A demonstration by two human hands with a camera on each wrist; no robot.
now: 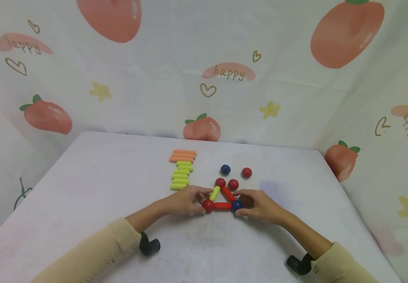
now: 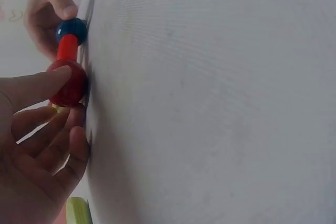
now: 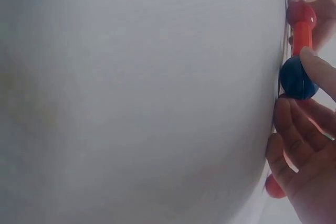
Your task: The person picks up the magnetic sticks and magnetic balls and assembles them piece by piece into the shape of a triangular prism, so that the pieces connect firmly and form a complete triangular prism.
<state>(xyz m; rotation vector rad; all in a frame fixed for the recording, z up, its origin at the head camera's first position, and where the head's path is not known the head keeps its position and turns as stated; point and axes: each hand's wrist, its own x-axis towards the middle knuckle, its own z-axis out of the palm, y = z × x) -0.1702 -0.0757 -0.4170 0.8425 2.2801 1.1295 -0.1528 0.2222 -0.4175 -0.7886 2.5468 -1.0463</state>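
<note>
A small triangle of balls and rods lies on the table. Its corners are a red ball (image 1: 207, 205) at the left, a blue ball (image 1: 236, 205) at the right and another red ball (image 1: 220, 182) at the far tip. A red rod (image 1: 222, 206) forms the near side, a second red rod (image 1: 228, 193) the right side, a lime-yellow rod (image 1: 214, 193) the left. My left hand (image 1: 184, 200) pinches the left red ball between thumb and fingers, clear in the left wrist view. Thumb and fingers of my right hand (image 1: 263, 207) hold the blue ball.
Just beyond the triangle sit a loose red ball (image 1: 233, 184), a blue ball (image 1: 225, 169) and a further red ball (image 1: 247, 172). Left of them, several lime-yellow rods (image 1: 180, 177) lie in a column, with orange rods (image 1: 182, 155) behind. A printed curtain (image 1: 154, 78) hangs behind the table.
</note>
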